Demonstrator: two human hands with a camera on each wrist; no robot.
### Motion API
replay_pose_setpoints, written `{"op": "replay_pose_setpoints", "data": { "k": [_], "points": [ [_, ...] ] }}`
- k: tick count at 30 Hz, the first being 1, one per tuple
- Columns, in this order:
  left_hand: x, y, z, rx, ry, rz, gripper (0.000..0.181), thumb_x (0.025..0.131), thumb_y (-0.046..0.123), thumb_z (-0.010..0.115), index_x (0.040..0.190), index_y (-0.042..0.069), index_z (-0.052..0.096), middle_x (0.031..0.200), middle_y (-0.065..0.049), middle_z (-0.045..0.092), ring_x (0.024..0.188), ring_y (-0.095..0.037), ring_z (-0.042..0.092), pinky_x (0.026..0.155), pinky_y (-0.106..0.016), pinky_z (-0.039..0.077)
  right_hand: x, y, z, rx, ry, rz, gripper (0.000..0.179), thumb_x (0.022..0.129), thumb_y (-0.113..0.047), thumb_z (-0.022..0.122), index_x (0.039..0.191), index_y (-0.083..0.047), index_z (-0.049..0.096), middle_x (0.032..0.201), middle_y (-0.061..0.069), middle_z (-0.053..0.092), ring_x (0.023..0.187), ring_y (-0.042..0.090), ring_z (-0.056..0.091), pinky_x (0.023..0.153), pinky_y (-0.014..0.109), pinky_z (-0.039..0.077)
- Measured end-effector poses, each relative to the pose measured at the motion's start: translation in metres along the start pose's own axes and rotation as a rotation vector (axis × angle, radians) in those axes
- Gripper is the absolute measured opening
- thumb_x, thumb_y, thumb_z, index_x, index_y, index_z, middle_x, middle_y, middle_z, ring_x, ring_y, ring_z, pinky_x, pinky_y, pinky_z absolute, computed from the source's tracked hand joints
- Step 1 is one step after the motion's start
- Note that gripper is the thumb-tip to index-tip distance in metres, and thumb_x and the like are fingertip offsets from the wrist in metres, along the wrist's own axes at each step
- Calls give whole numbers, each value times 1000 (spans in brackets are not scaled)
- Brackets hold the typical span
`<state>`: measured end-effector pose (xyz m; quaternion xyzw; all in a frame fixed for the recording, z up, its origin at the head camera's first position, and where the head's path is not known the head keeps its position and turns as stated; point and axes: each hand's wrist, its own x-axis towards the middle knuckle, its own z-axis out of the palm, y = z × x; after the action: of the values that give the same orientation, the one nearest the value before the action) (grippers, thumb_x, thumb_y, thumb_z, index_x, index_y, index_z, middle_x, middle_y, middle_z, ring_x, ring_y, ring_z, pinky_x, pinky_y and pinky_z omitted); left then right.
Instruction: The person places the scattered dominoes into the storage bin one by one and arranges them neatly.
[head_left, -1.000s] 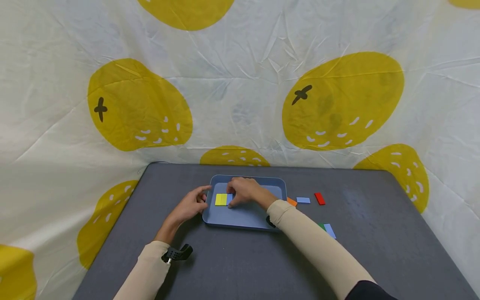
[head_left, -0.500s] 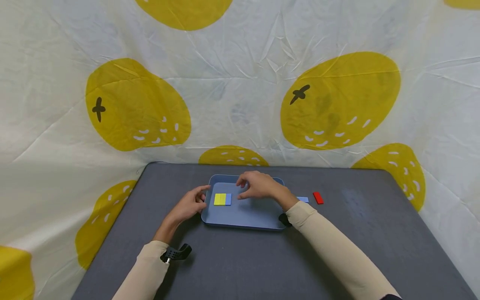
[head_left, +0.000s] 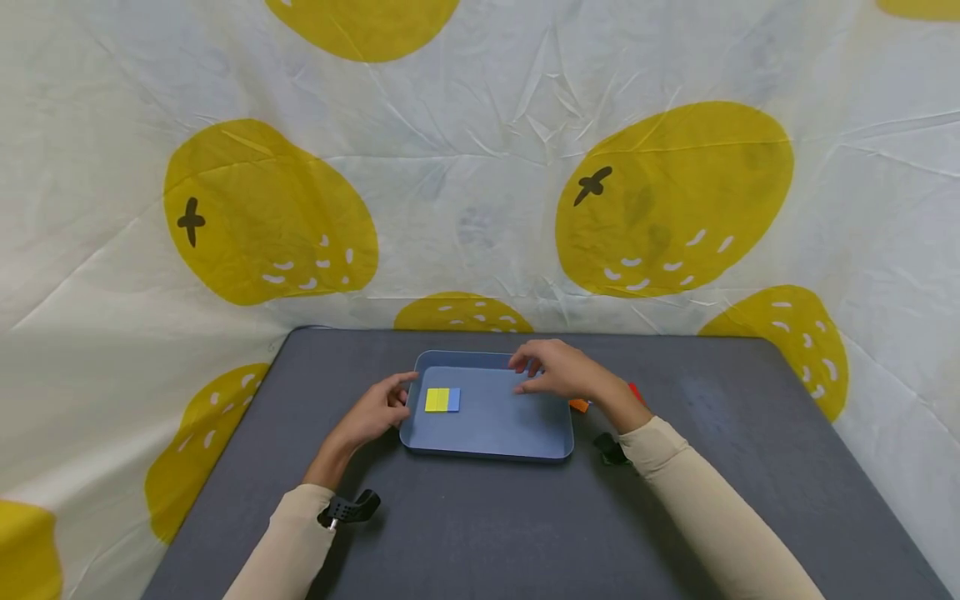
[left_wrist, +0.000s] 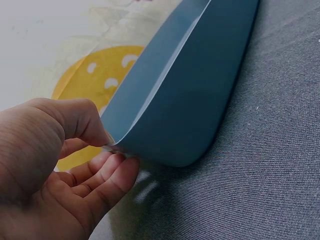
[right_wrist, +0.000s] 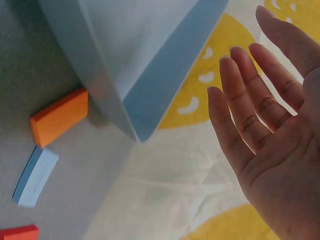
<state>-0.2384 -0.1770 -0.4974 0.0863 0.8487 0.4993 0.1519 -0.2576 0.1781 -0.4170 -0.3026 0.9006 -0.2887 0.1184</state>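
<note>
So the left hand (head_left: 375,412) has the left rim of the blue tray (head_left: 495,429) pinched, with fingertips tucked up against the outside wall. The right hand (head_left: 562,371) is holding nothing, fingers loose and spread a bit from the thumb, hanging over the tray's right end. Inside the tray, toward the left, two yellow tiles (head_left: 437,400) sit side by side with a light blue tile (head_left: 453,400) snug on their right. Just off the tray's right side there's an orange block (right_wrist: 60,117), then a pale blue block (right_wrist: 36,177) at its corner (can't tell if they touch), then a red block (right_wrist: 19,233). All on a dark grey table (head_left: 465,533), with a lemon-print cloth (head_left: 465,225) behind.
</note>
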Motion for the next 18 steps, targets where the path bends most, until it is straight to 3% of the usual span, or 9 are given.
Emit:
{"op": "replay_pose_setpoints", "data": {
  "k": [10, 18],
  "points": [
    [0, -2, 0, -5, 2, 5, 64, 89, -3, 61, 151, 5, 46, 103, -14, 50, 82, -23, 51, 65, -33, 50, -31, 8, -16, 19, 24, 14, 34, 88, -21, 79, 120, -12, 70, 111, 3, 68, 104, 31, 66, 90, 48, 54],
    [0, -2, 1, -5, 5, -4, 64, 88, -2, 61, 151, 5, 47, 103, -14, 51, 83, -24, 52, 66, -33, 50, -54, 19, -21, 23, 28, 56, 33, 88, -20, 79, 119, -11, 70, 113, 4, 69, 104, 31, 66, 86, 42, 54]
  ]
}}
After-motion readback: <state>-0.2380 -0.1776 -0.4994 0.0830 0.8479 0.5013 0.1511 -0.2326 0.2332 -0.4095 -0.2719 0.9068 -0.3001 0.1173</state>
